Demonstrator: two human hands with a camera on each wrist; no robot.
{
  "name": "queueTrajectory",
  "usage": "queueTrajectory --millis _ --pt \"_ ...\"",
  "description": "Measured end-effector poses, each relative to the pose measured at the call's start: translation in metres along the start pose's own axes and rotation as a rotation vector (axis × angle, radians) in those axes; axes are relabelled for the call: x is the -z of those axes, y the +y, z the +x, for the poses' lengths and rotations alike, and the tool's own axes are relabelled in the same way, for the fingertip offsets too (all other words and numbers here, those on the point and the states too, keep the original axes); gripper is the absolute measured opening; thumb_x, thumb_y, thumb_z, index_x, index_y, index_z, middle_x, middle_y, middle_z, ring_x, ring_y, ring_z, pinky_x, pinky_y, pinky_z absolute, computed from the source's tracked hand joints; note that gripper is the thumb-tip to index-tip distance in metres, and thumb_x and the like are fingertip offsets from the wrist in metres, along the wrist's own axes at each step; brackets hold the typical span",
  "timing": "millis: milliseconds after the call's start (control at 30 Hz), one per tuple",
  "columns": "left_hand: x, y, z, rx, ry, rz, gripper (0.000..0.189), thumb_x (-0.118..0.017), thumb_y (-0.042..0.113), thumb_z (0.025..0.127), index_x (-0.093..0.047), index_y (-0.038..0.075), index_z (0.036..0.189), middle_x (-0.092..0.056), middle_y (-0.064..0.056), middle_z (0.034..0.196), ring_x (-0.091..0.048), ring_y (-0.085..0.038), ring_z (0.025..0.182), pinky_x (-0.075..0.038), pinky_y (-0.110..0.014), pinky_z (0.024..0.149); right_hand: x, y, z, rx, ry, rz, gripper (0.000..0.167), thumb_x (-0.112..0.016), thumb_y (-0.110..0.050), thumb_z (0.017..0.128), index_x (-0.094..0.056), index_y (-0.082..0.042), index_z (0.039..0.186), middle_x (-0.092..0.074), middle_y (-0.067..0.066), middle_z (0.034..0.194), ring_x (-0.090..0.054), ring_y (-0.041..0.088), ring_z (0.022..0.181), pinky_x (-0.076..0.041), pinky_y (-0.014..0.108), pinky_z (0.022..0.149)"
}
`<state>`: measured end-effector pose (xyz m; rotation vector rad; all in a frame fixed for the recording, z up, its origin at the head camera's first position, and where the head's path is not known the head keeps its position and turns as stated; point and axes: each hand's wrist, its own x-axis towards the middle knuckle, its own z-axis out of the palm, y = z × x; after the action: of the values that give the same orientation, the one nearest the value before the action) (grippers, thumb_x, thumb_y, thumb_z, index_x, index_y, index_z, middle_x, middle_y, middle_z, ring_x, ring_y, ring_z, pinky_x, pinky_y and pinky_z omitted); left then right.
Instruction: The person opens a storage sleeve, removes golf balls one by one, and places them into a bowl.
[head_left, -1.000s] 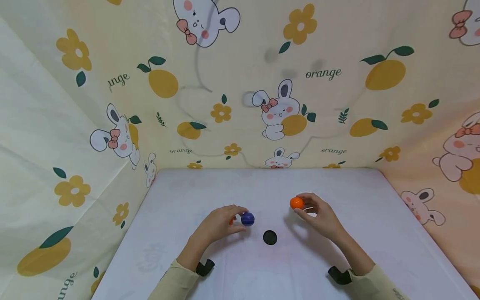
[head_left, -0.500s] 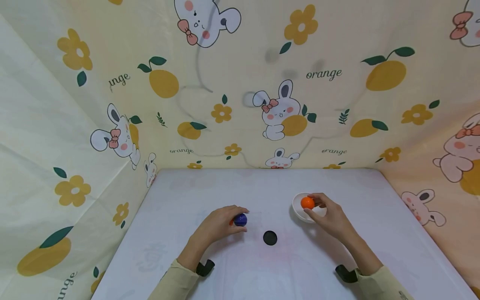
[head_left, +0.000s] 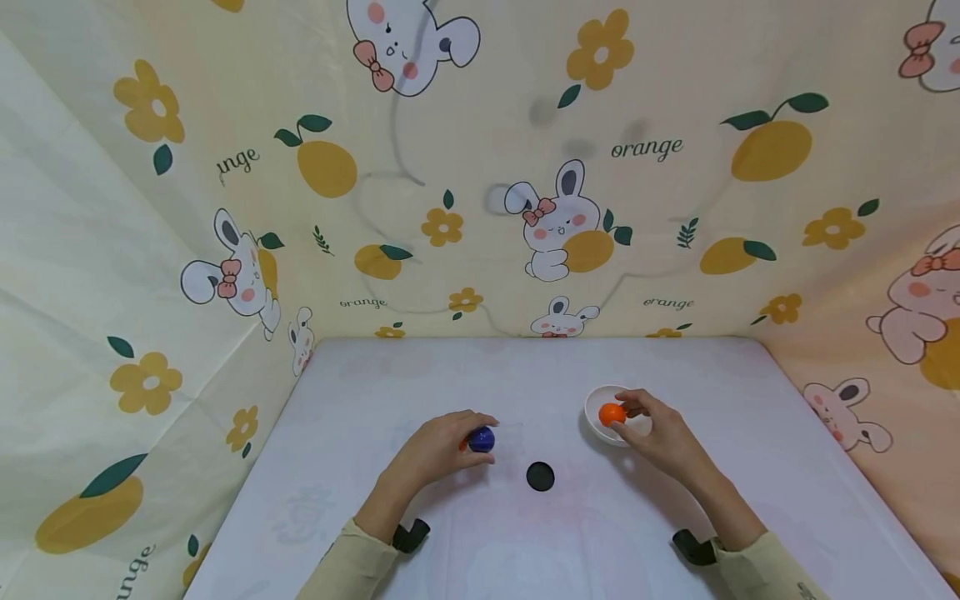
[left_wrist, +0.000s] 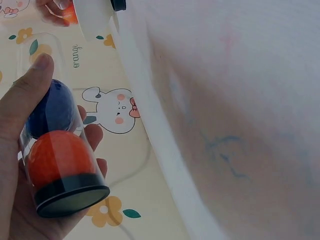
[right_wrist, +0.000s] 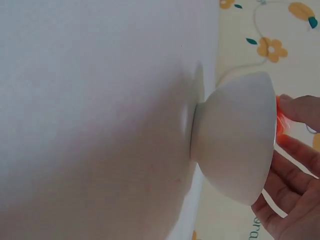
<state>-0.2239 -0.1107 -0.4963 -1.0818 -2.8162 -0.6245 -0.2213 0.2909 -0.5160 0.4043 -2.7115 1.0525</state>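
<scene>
My left hand (head_left: 442,446) grips a clear tube (left_wrist: 70,172) with a dark end. Inside it sit an orange ball (left_wrist: 62,155), nearest the dark end, and a blue ball (left_wrist: 52,110) beyond it. At the white bowl (head_left: 592,425), my right hand (head_left: 667,433) pinches another orange ball (head_left: 612,415) between thumb and fingers, over the bowl's hollow. From the right wrist view, this orange ball (right_wrist: 282,117) shows just above the bowl's rim, thumb on one side and a finger on the other. Other fingers lie close to the bowl's outer wall.
A flat black disc (head_left: 540,477) lies on the white-covered table (head_left: 525,550) between the hands. Patterned cloth (head_left: 480,167) with rabbits and oranges hangs behind the table and along both sides. Each wrist wears a black device (head_left: 410,536).
My right hand has moved right with its orange ball to the bowl, and the ball has lowered slightly. The blue ball has slid left, deeper into the tube in my left hand.
</scene>
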Motion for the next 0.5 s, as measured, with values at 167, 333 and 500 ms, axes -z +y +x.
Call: queueTrajectory --millis 167,333,500 --pt "0.0014 0.0011 0.0011 -0.004 0.0 0.005 0.056 -0.085 0.042 0.094 -0.068 0.018 0.141 -0.074 0.0 0.124 -0.069 -0.013 0.107 -0.06 -0.036 0.097 0.0017 -0.0012 0.0009 0.014 0.009 0.002 0.041 -0.081 -0.007 0.095 -0.065 -0.002 0.133 -0.075 0.011 0.111 -0.07 0.033 0.105 -0.054 0.059 0.094" --pt "0.0021 0.0019 0.0022 -0.013 0.003 0.003 0.055 -0.086 0.039 0.093 -0.068 0.017 0.141 -0.074 -0.001 0.123 -0.07 -0.014 0.106 -0.06 -0.038 0.096 0.0025 -0.0015 0.0013 0.004 -0.016 0.01 0.035 -0.081 -0.01 0.097 -0.067 -0.001 0.128 -0.075 0.011 0.11 -0.069 0.033 0.105 -0.053 0.059 0.094" --pt "0.0021 0.0021 0.0025 -0.004 0.0 0.016 0.055 -0.085 0.042 0.094 -0.068 0.019 0.142 -0.074 0.0 0.125 -0.07 -0.013 0.107 -0.06 -0.037 0.097 0.0015 -0.0018 0.0019 0.028 -0.006 0.017 0.031 -0.08 -0.008 0.097 -0.068 -0.001 0.126 -0.075 0.014 0.115 -0.068 0.036 0.11 -0.052 0.062 0.097"
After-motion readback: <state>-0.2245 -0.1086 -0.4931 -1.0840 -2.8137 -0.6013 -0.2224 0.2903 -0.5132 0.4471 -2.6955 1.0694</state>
